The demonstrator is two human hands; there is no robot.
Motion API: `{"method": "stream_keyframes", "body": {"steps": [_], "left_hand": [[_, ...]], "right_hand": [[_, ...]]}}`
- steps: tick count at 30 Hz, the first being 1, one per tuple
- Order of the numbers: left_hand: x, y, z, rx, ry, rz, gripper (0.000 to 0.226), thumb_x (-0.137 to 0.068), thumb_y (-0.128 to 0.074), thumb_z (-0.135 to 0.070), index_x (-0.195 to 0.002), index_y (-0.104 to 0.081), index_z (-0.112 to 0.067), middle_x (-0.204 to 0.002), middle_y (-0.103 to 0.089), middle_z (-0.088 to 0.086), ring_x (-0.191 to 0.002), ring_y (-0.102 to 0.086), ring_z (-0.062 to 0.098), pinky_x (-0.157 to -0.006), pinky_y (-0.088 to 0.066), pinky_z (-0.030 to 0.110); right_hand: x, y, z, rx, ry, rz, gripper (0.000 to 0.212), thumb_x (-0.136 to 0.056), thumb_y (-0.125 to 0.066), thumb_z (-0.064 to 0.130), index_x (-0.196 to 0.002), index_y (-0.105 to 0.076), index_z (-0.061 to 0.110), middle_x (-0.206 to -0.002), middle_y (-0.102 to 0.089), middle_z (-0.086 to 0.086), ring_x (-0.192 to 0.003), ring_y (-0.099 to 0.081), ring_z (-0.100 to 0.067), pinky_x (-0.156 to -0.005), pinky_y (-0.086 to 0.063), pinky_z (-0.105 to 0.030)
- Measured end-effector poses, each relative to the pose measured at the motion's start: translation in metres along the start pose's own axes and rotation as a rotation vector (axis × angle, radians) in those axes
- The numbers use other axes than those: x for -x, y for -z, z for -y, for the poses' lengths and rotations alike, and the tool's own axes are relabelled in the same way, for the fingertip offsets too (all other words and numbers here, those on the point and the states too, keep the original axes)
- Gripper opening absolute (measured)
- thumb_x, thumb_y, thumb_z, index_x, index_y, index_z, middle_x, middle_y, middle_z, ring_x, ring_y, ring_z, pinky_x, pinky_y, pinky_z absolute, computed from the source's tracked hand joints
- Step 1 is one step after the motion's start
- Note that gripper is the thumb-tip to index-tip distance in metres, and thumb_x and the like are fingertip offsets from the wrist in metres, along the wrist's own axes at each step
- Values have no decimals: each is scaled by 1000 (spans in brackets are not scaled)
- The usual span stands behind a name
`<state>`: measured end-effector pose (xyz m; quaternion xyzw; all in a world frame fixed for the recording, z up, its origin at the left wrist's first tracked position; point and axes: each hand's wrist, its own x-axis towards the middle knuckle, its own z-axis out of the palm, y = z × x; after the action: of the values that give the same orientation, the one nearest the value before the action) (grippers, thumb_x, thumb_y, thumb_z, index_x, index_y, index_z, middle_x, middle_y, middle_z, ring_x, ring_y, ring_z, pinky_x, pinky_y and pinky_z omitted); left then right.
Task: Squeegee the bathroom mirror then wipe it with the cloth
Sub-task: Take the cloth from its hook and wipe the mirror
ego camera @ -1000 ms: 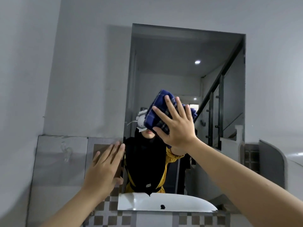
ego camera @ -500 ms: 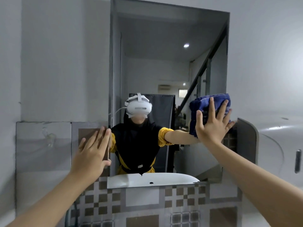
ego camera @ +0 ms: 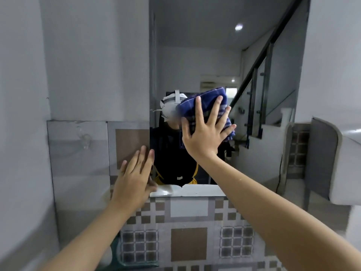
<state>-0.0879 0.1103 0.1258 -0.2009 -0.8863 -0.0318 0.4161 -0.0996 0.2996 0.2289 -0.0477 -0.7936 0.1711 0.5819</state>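
The bathroom mirror hangs on the wall ahead and reflects a person, a stair rail and a ceiling light. My right hand presses a blue checked cloth flat against the glass near the mirror's middle, fingers spread over it. My left hand lies flat with fingers together against the tiled wall at the mirror's lower left corner, holding nothing. No squeegee is in view.
Patterned brown and white tiles cover the wall below the mirror. A clear suction hook sits on the grey tile at left. A white fixture juts from the right wall. A green object shows at the bottom.
My right hand has swept the cloth from the mirror's right edge back to its middle. The view has moved closer and lower. My left hand stays at the lower left corner.
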Motion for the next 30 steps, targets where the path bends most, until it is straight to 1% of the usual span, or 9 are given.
{"method": "stream_keyframes", "body": {"steps": [3,6,9,11,15,19,24,27,30], "left_hand": [[10,-7,1,30,8,-5,114,-60,-81,-40,-146,-12,-13,-152,-17,13,-136,-23,31,-103,-24,50],[18,-15,2,63,47,-17,109,-58,-82,-38,-144,-21,-12,-150,-22,15,-135,-28,32,-101,-29,53],[23,-20,3,32,55,-11,102,-63,-78,-42,-143,-25,-9,-149,-25,15,-134,-30,32,-100,-35,51],[24,-22,4,31,56,-20,96,-68,-74,-42,-143,-24,-10,-150,-24,14,-136,-27,30,-103,-30,49],[24,-24,4,48,50,-47,88,-73,-71,-38,-143,-24,-13,-150,-24,14,-137,-23,30,-104,-25,50],[25,-26,4,19,20,-49,86,-72,-70,-38,-143,-26,-18,-148,-25,19,-135,-25,35,-100,-34,56],[25,-31,6,-8,13,-68,69,-84,-45,-48,-144,-24,-21,-151,-19,17,-136,-23,35,-99,-34,57],[25,-35,7,-36,9,-59,67,-88,-19,-57,-144,-23,-21,-151,-19,17,-137,-21,34,-100,-31,54],[24,-35,7,-43,19,-51,69,-89,-8,-59,-144,-25,-20,-151,-19,18,-137,-20,34,-99,-32,56]], "right_hand": [[18,-15,35,-9,164,51,64,-90,-38,60,-148,-14,44,-161,3,-7,-145,8,-39,-108,9,-64],[32,-29,49,44,384,50,63,-88,-39,61,-146,-26,41,-161,-9,-8,-145,-2,-39,-109,11,-60],[33,-31,37,99,568,24,61,-87,-41,61,-144,-35,39,-158,-20,-9,-144,-12,-40,-111,0,-61],[31,-28,21,126,699,6,59,-87,-43,61,-142,-39,38,-156,-26,-9,-143,-18,-40,-111,-7,-61],[29,-18,-17,185,829,20,58,-86,-43,62,-140,-41,41,-155,-29,-7,-143,-21,-38,-112,-6,-59],[26,-3,-62,241,818,-4,59,-83,-49,62,-139,-42,43,-154,-31,-7,-142,-24,-37,-112,-9,-59],[14,16,-131,305,703,-51,63,-82,-48,65,-140,-41,40,-153,-30,-8,-142,-23,-39,-112,-10,-60],[11,28,-173,283,475,-58,64,-84,-43,65,-142,-38,37,-156,-21,-8,-144,-15,-40,-113,-6,-59],[14,38,-205,134,151,0,67,-86,-38,63,-147,-25,39,-161,-2,-6,-146,2,-37,-115,2,-58]]}}
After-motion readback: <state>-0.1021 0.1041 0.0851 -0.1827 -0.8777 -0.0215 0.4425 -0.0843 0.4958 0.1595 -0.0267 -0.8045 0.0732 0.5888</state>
